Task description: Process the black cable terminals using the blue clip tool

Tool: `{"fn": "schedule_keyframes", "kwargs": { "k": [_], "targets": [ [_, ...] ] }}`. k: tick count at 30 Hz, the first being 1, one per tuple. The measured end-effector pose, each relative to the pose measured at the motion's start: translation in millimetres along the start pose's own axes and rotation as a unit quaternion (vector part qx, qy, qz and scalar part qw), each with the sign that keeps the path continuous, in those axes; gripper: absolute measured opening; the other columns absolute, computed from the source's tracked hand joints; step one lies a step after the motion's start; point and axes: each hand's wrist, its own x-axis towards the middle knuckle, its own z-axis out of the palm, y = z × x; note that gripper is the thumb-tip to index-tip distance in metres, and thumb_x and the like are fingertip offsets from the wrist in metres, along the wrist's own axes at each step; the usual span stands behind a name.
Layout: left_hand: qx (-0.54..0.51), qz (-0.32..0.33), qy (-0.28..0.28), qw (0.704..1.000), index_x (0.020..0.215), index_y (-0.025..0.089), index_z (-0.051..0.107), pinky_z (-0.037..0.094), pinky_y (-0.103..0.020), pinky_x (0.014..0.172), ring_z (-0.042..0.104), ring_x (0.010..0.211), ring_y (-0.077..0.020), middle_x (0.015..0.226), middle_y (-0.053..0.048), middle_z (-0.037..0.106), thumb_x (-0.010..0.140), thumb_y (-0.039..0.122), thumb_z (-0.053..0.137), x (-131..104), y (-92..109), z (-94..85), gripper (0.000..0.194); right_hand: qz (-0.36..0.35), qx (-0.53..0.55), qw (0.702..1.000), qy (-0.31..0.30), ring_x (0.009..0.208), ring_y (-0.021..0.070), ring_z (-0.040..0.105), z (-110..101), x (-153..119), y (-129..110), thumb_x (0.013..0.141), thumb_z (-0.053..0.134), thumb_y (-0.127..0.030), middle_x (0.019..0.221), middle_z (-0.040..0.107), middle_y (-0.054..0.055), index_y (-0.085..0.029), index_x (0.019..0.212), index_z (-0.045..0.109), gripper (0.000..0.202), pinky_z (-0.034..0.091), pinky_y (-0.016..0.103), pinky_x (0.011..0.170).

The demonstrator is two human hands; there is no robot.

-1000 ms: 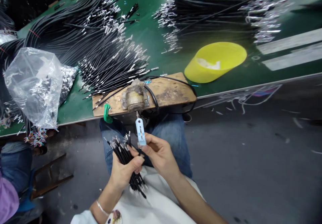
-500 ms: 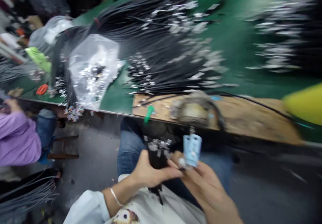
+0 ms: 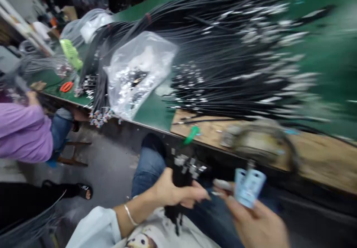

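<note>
Matt cables, glossy metal-tipped, in left grip, smooth plastic piece at right grip, wooden board beyond.

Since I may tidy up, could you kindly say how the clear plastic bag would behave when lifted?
The clear plastic bag is probably floppy, given its thin, crumpled film. Its shiny contents, gathered toward one end, might slump.

The left hand grips a bundle of black cables; the right hand, blurred, is by a light-blue piece.
</note>
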Motion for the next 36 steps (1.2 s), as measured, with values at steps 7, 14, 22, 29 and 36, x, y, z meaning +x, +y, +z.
{"fn": "schedule_keyframes", "kwargs": {
  "k": [7,14,22,29,36],
  "targets": [
    [0.019,0.001,0.014,1.0,0.052,0.012,0.056,0.027,-0.019,0.034,0.034,0.033,-0.0031,0.04,0.005,0.044,0.043,0.05,0.082,16,-5,-3.5,0.047,-0.173,-0.041,0.984,0.0,0.063,0.0195,0.062,21,7,-35,0.074,0.068,-0.029,0.065,0.068,0.004,-0.022,0.068,0.071,0.01,0.051,0.031,0.06],
    [0.111,0.116,0.017,0.987,0.055,0.014,0.069,0.046,-0.026,0.059,0.054,0.058,-0.0139,0.059,-0.003,0.062,0.052,0.025,0.082,12,-3,1.3,0.017,-0.02,0.112,0.987,-0.11,0.055,0.0131,0.05,10,19,-43,0.071,0.068,-0.051,0.06,0.057,0.0,-0.018,0.065,0.065,0.034,0.044,0.025,0.053],
    [0.141,0.225,0.055,0.963,0.057,0.018,0.073,0.047,-0.029,0.069,0.058,0.066,-0.0173,0.064,-0.003,0.062,0.057,0.017,0.077,11,5,10.6,0.004,0.03,0.178,0.983,-0.027,0.047,0.0118,0.048,18,47,-74,0.061,0.068,-0.065,0.051,0.057,0.001,-0.015,0.058,0.066,0.05,0.04,0.024,0.046],
    [0.142,0.238,0.068,0.958,0.056,0.018,0.072,0.049,-0.032,0.067,0.059,0.064,-0.0201,0.063,-0.004,0.064,0.057,0.019,0.077,17,4,23.3,0.006,0.083,0.308,0.947,-0.042,0.048,0.0125,0.052,29,42,-76,0.059,0.072,-0.061,0.055,0.062,0.003,-0.016,0.062,0.069,0.045,0.041,0.023,0.044],
    [0.159,0.22,0.087,0.958,0.056,0.019,0.071,0.048,-0.032,0.067,0.058,0.064,-0.0202,0.064,-0.004,0.063,0.056,0.021,0.077,12,2,21.6,0.007,0.09,0.366,0.926,-0.016,0.051,0.0152,0.053,21,44,-41,0.064,0.066,-0.064,0.058,0.062,0.003,-0.019,0.068,0.068,0.045,0.044,0.028,0.047]
  ]
}}
